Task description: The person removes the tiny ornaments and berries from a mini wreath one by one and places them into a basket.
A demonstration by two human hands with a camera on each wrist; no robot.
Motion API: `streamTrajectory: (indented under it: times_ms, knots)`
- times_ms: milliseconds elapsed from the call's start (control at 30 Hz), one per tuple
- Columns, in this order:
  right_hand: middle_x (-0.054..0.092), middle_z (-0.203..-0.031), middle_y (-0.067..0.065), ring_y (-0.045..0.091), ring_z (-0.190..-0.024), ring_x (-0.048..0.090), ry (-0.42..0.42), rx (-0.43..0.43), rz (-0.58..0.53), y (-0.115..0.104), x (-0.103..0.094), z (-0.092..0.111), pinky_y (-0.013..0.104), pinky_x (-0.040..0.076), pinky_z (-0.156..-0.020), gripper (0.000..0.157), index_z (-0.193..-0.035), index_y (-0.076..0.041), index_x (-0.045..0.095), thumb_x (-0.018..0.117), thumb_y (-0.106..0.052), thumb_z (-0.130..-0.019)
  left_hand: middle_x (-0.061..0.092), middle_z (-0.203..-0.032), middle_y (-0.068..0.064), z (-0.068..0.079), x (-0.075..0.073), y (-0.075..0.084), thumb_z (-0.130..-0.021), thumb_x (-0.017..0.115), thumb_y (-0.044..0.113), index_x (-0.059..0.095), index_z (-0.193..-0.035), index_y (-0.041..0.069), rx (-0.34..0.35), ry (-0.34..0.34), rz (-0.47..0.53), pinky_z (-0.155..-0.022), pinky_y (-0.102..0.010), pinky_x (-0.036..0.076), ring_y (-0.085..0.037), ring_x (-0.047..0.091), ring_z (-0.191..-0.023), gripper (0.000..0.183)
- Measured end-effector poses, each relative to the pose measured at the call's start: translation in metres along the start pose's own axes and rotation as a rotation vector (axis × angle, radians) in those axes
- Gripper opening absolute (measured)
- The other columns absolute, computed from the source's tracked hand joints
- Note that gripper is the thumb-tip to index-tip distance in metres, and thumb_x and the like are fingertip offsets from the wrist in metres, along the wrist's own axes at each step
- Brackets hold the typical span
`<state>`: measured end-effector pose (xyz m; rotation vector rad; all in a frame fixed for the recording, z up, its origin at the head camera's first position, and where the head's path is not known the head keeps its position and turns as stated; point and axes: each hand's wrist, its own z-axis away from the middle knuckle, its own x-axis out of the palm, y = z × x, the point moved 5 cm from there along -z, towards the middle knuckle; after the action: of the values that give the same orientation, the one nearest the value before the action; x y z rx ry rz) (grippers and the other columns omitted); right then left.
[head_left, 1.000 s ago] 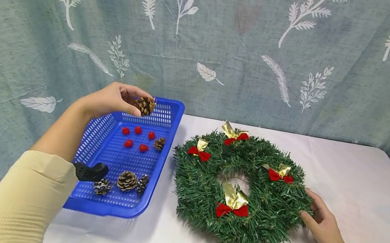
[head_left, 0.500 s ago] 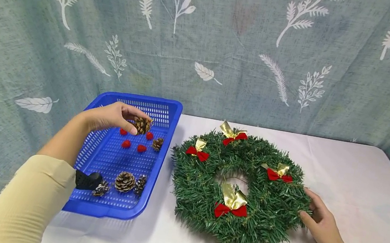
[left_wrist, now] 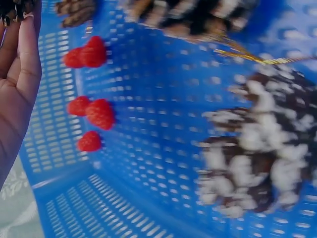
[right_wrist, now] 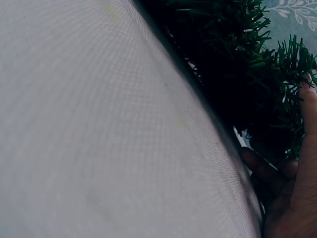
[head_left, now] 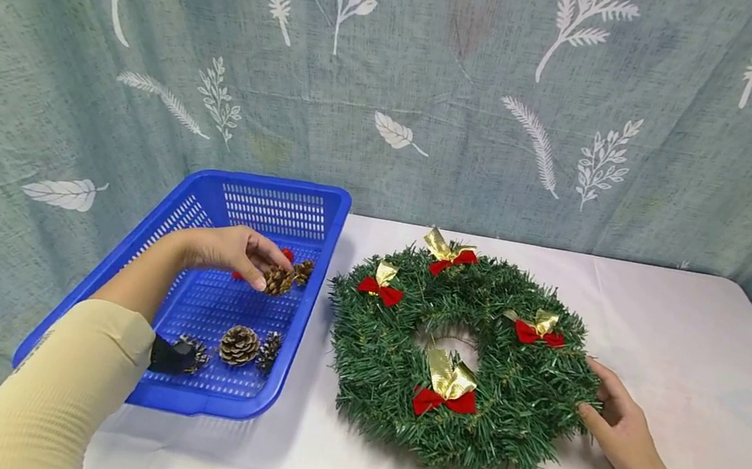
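My left hand (head_left: pixel 227 251) pinches a brown pine cone (head_left: pixel 277 280) between thumb and fingers, low inside the blue plastic basket (head_left: pixel 215 405). In the left wrist view, part of that hand (left_wrist: pixel 17 89) shows at the left edge, the cone cut off at the top corner. Close to the held cone lies a smaller pine cone (head_left: pixel 302 272). My right hand (head_left: pixel 626 438) grips the right edge of a green wreath (head_left: pixel 509 416), thumb and fingers about its needles. Red bows with gold ribbon, such as the front bow (head_left: pixel 444 401), sit on the wreath.
Several red berries (left_wrist: pixel 100 114) lie in the basket, partly hidden by the left hand in the head view. Near the basket's front are a large pine cone (head_left: pixel 238 345) and frosted pine cones (left_wrist: pixel 262 148). A white cloth (head_left: pixel 693 355) covers the table; a patterned curtain (head_left: pixel 458 76) hangs behind.
My left hand has lowered the pine cone from above the basket's far part down into it, slightly rightward. The right hand stays at the wreath's edge.
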<state>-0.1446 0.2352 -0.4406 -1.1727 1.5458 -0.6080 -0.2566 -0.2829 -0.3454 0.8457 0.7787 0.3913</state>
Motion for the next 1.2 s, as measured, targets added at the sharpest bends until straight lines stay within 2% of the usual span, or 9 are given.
streamTrajectory:
  times_ms: [133, 267, 367, 500, 633, 700, 1000, 1200]
  knots:
    - [0.028, -0.091, -0.002, 0.008, -0.069, 0.03, 0.006, -0.009, -0.005, -0.002, 0.0, 0.0, 0.027, 0.027, -0.052, 0.063, -0.148, -0.019, 0.032, 0.05, 0.005, -0.092, 0.061, -0.126, -0.009, -0.004, 0.003, -0.005, -0.076, 0.078, 0.011, 0.058, -0.126, -0.003, -0.024, -0.005, 0.003, -0.094, -0.031, 0.048, -0.013, 0.058, -0.108, 0.055]
    - [0.027, -0.09, -0.001, 0.007, -0.067, 0.03, 0.016, -0.007, 0.005, -0.003, 0.0, 0.0, 0.026, 0.026, -0.053, 0.063, -0.147, -0.02, 0.033, 0.05, 0.005, -0.092, 0.055, -0.134, -0.013, -0.007, 0.004, -0.009, -0.076, 0.079, 0.013, 0.06, -0.126, 0.001, -0.027, 0.002, -0.022, -0.102, -0.039, 0.043, -0.02, 0.053, -0.118, 0.055]
    - [0.028, -0.09, -0.001, 0.007, -0.066, 0.03, 0.02, -0.003, 0.014, -0.002, -0.001, 0.001, 0.027, 0.027, -0.052, 0.063, -0.147, -0.021, 0.034, 0.05, 0.005, -0.092, 0.055, -0.133, -0.014, -0.009, 0.004, -0.011, -0.076, 0.079, 0.015, 0.061, -0.125, 0.002, -0.033, 0.002, -0.047, -0.103, -0.042, 0.042, -0.023, 0.053, -0.119, 0.054]
    - [0.028, -0.09, -0.001, 0.007, -0.065, 0.03, 0.019, 0.0, 0.017, -0.001, -0.002, 0.001, 0.028, 0.027, -0.051, 0.063, -0.147, -0.02, 0.034, 0.051, 0.005, -0.091, 0.061, -0.125, -0.014, -0.012, 0.007, -0.017, -0.077, 0.078, 0.012, 0.059, -0.124, -0.003, -0.068, -0.037, -0.045, -0.097, -0.038, 0.048, -0.023, 0.058, -0.111, 0.053]
    - [0.027, -0.09, -0.001, 0.008, -0.067, 0.03, 0.014, 0.007, 0.014, 0.001, -0.002, 0.001, 0.027, 0.026, -0.052, 0.063, -0.147, -0.021, 0.033, 0.051, 0.004, -0.092, 0.062, -0.122, -0.014, -0.014, 0.012, -0.021, -0.077, 0.078, 0.009, 0.059, -0.124, -0.005, -0.103, -0.078, -0.025, -0.095, -0.036, 0.049, -0.021, 0.059, -0.11, 0.052]
    - [0.027, -0.09, 0.0, 0.008, -0.067, 0.03, 0.01, 0.011, 0.015, 0.001, -0.002, 0.001, 0.027, 0.026, -0.052, 0.063, -0.147, -0.021, 0.033, 0.051, 0.004, -0.092, 0.062, -0.123, -0.015, -0.015, 0.013, -0.023, -0.076, 0.078, 0.008, 0.059, -0.124, -0.005, -0.113, -0.074, -0.017, -0.096, -0.036, 0.049, -0.022, 0.058, -0.111, 0.053]
    - [0.028, -0.089, 0.0, 0.01, -0.062, 0.029, 0.003, 0.004, 0.017, 0.0, -0.002, -0.001, 0.028, 0.027, -0.049, 0.064, -0.147, -0.02, 0.033, 0.051, 0.005, -0.091, 0.054, -0.13, -0.023, -0.018, 0.014, -0.027, -0.077, 0.077, 0.005, 0.053, -0.128, -0.009, -0.08, -0.064, -0.003, -0.096, -0.036, 0.048, -0.035, 0.052, -0.122, 0.058]
    - [0.028, -0.088, 0.0, 0.009, -0.061, 0.029, 0.002, 0.002, 0.02, 0.0, -0.002, -0.001, 0.029, 0.027, -0.049, 0.064, -0.147, -0.02, 0.033, 0.051, 0.005, -0.091, 0.051, -0.132, -0.025, -0.017, 0.011, -0.019, -0.079, 0.074, 0.004, 0.05, -0.13, -0.011, -0.066, -0.068, 0.049, -0.095, -0.036, 0.049, -0.035, 0.05, -0.123, 0.058]
